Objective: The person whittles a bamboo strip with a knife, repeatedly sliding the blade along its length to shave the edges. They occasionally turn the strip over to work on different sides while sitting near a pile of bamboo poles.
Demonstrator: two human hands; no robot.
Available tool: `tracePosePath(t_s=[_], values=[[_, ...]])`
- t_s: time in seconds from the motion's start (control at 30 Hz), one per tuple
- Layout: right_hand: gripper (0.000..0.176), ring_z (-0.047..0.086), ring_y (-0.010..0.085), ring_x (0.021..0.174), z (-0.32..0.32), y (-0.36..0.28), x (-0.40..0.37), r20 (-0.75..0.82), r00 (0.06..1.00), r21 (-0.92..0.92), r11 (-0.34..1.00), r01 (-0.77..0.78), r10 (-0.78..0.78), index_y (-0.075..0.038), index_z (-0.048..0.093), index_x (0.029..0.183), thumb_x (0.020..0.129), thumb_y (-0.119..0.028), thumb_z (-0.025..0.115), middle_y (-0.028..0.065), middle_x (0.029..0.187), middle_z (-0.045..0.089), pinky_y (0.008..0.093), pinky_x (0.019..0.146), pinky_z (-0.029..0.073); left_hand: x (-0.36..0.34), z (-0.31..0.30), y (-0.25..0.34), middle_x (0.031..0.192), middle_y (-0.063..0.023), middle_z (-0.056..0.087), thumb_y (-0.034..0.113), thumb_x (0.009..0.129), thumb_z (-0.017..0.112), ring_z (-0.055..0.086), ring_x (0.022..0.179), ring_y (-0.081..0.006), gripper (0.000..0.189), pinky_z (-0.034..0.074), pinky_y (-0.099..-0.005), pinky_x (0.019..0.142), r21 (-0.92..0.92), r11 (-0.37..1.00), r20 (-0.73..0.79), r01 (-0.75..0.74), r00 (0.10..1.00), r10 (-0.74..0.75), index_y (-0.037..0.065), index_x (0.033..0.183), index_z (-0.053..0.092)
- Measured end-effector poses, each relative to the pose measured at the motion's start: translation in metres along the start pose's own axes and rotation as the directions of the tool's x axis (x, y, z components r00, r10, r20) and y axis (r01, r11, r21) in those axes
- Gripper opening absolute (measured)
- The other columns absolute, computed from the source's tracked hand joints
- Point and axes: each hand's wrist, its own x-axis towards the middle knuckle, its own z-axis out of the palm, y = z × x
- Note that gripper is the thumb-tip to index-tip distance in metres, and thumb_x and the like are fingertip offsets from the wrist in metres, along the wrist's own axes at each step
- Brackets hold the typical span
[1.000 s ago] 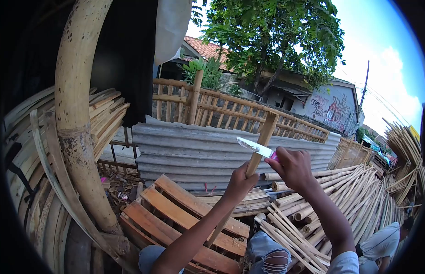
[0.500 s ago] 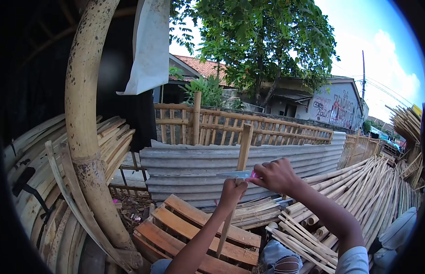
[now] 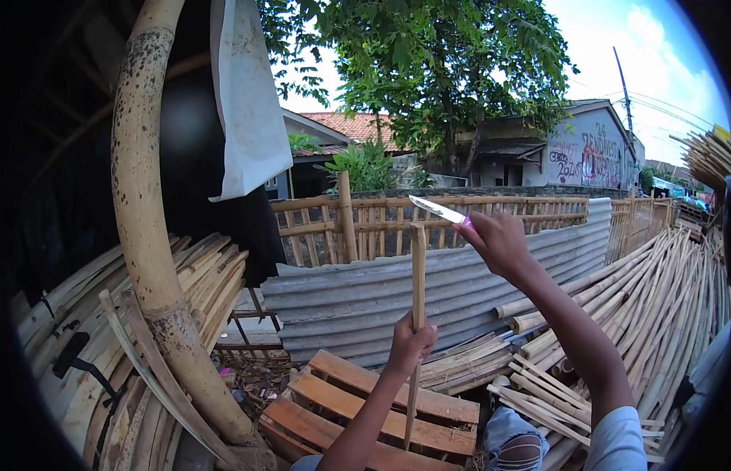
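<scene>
One broad corrugated metal sheet (image 3: pixel 342 306) spans the far side, with a heap of bamboo poles (image 3: pixel 648 290) to its right, while the thick bamboo post (image 3: pixel 149 228) at near left and the slatted wood (image 3: pixel 342 399) below could hamper a wide swing. The upright bamboo strip (image 3: pixel 418 275) stands between, best kept steady by the left hand (image 3: pixel 411 345), its fingers wrapped around the strip well below the top. The right hand (image 3: pixel 503 247), closed on the handle, holds the knife (image 3: pixel 444 210) just above the strip, where shallow strokes away from the left hand seem safest.
</scene>
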Motion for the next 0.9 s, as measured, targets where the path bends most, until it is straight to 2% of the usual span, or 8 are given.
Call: tracePosePath(t_s=[0.07,0.13,0.2,0.3,0.53,0.63,0.8,0.9], values=[[0.044,0.052,0.0336,0.048,0.004,-0.007,-0.017,-0.059,0.996,0.106,0.993,-0.053,0.060,-0.008,0.059,0.070,0.092,-0.046,0.052,0.0124,0.050,0.050,0.0427,0.046,0.036,0.003,-0.006,0.000,0.055,0.0038,0.035,0.009,0.084,0.057,0.030,0.041,-0.0025,0.019,0.022,-0.0191,0.034,-0.137,0.989,0.135,0.063,0.990,-0.044,0.012,0.079,0.038],[0.045,0.051,0.0341,0.048,0.000,-0.018,-0.033,0.101,0.956,0.397,0.870,-0.292,0.275,-0.006,0.056,0.068,0.092,-0.044,0.052,0.0132,0.049,0.047,0.0423,0.047,0.035,0.010,-0.011,-0.001,0.054,0.0040,0.032,0.009,0.083,0.056,0.026,0.040,-0.0027,0.020,0.019,-0.0190,0.033,-0.192,0.977,0.222,0.093,0.974,-0.049,0.013,0.079,0.037],[0.044,0.051,0.0317,0.047,0.003,-0.021,-0.050,0.086,0.971,0.430,0.871,-0.238,0.223,-0.006,0.055,0.067,0.091,-0.044,0.054,0.0112,0.047,0.046,0.0413,0.045,0.035,0.013,-0.015,-0.003,0.052,0.0040,0.031,0.008,0.083,0.056,0.025,0.038,-0.0029,0.020,0.018,-0.0186,0.033,-0.252,0.946,0.363,0.202,0.926,-0.101,0.013,0.078,0.036],[0.043,0.052,0.0284,0.043,0.002,-0.027,-0.062,0.038,0.984,0.259,0.952,0.161,-0.177,-0.010,0.057,0.069,0.089,-0.049,0.055,0.0066,0.047,0.050,0.0391,0.043,0.037,0.015,-0.014,-0.007,0.050,0.0043,0.029,0.009,0.082,0.055,0.025,0.037,-0.0032,0.015,0.018,-0.0187,0.033,-0.262,0.937,0.384,0.232,0.916,-0.119,0.012,0.079,0.041],[0.044,0.054,0.0279,0.044,0.008,-0.033,-0.069,0.292,0.900,0.141,0.946,0.293,-0.323,-0.012,0.054,0.068,0.088,-0.052,0.055,0.0054,0.048,0.051,0.0378,0.042,0.037,0.024,-0.020,-0.024,0.051,0.0051,0.031,0.011,0.085,0.056,0.025,0.037,-0.0026,0.007,0.017,-0.0181,0.033,-0.231,0.937,0.352,0.260,0.921,-0.169,0.009,0.080,0.051],[0.047,0.054,0.0268,0.043,0.015,-0.030,-0.068,0.294,0.887,0.114,0.935,0.337,-0.356,-0.012,0.054,0.068,0.088,-0.054,0.052,0.0050,0.047,0.051,0.0365,0.039,0.035,0.027,-0.031,-0.033,0.050,0.0067,0.029,0.019,0.089,0.055,0.026,0.039,-0.0010,0.016,0.017,-0.0172,0.034,-0.247,0.911,0.423,0.331,0.882,-0.206,0.009,0.077,0.050],[0.050,0.051,0.0202,0.038,0.020,-0.030,-0.045,0.300,0.818,0.017,0.860,0.511,-0.492,-0.012,0.058,0.067,0.088,-0.057,0.051,0.0018,0.046,0.050,0.0333,0.037,0.033,0.027,-0.034,-0.022,0.048,0.0066,0.028,0.015,0.087,0.055,0.024,0.037,-0.0023,0.019,0.016,-0.0184,0.033,-0.330,0.860,0.453,0.388,0.865,-0.216,0.013,0.073,0.043],[0.055,0.048,0.0195,0.037,-0.007,-0.017,0.003,0.101,0.961,-0.156,0.949,0.273,-0.259,-0.012,0.058,0.061,0.089,-0.058,0.048,0.0027,0.044,0.048,0.0338,0.039,0.034,0.024,-0.025,-0.011,0.047,0.0050,0.029,0.006,0.082,0.055,0.021,0.033,-0.0033,0.024,0.015,-0.0196,0.030,-0.368,0.893,0.357,0.257,0.926,-0.119,0.014,0.072,0.034]])
